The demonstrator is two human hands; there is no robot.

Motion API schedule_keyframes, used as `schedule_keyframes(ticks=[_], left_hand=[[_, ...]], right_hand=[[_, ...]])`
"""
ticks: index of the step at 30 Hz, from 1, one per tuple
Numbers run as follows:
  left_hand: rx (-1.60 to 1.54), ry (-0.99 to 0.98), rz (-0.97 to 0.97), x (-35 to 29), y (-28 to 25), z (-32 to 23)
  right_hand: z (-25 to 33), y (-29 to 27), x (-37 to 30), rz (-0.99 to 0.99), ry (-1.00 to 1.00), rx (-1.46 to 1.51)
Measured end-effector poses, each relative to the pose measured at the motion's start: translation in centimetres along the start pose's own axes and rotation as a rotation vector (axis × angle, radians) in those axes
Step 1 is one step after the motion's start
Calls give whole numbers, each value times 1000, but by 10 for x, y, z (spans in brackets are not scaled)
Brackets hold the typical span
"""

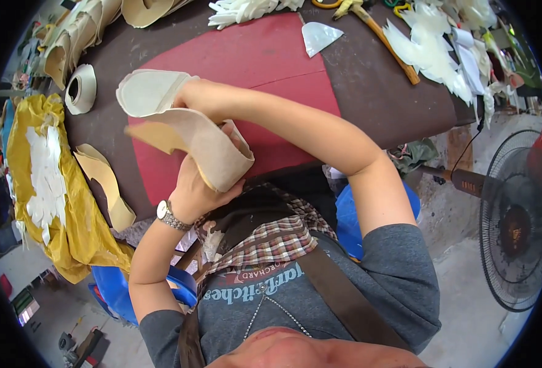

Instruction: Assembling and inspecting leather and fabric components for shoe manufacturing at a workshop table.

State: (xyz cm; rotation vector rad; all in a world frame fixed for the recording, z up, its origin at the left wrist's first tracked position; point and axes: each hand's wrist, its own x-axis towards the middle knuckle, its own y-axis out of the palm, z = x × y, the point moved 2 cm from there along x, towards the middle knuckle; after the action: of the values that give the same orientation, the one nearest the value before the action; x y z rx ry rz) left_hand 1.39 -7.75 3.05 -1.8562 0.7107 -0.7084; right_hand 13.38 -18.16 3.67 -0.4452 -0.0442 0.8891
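A pale grey shoe upper point(219, 144) with a tan inner side is held up over the red mat point(246, 55), its rounded toe point(145, 92) pointing left. My left hand point(204, 184), with a watch at the wrist, grips the curved heel end from below. Across the mat comes my right arm, and my right hand point(204, 101) closes on the upper just behind the toe. The upper hides most of the right fingers. A few fingertips show inside the heel curve; I cannot tell whose hand they belong to.
A tan upper point(112, 190) lies at the table's left edge, near a white roll point(80, 89) and a yellow bag point(68, 208) with white pieces. A white half-round piece point(320, 38) and a wooden-handled hammer point(384, 43) lie far right. A fan point(516, 227) stands right.
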Motion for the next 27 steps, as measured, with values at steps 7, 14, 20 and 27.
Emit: schedule_keyframes(ticks=[7, 14, 20, 27], left_hand=[[-1308, -700, -180, -53, 19, 44], [-839, -858, -1240, -77, 0, 4], [322, -318, -185, -54, -23, -53], [621, -206, 177, -54, 22, -68]], right_hand=[[-18, 10, -1, -14, -81, 165], [-17, 23, -63, 57, -170, 607], [-28, 39, -81, -120, -40, 619], [-34, 54, -110, -234, 89, 478]])
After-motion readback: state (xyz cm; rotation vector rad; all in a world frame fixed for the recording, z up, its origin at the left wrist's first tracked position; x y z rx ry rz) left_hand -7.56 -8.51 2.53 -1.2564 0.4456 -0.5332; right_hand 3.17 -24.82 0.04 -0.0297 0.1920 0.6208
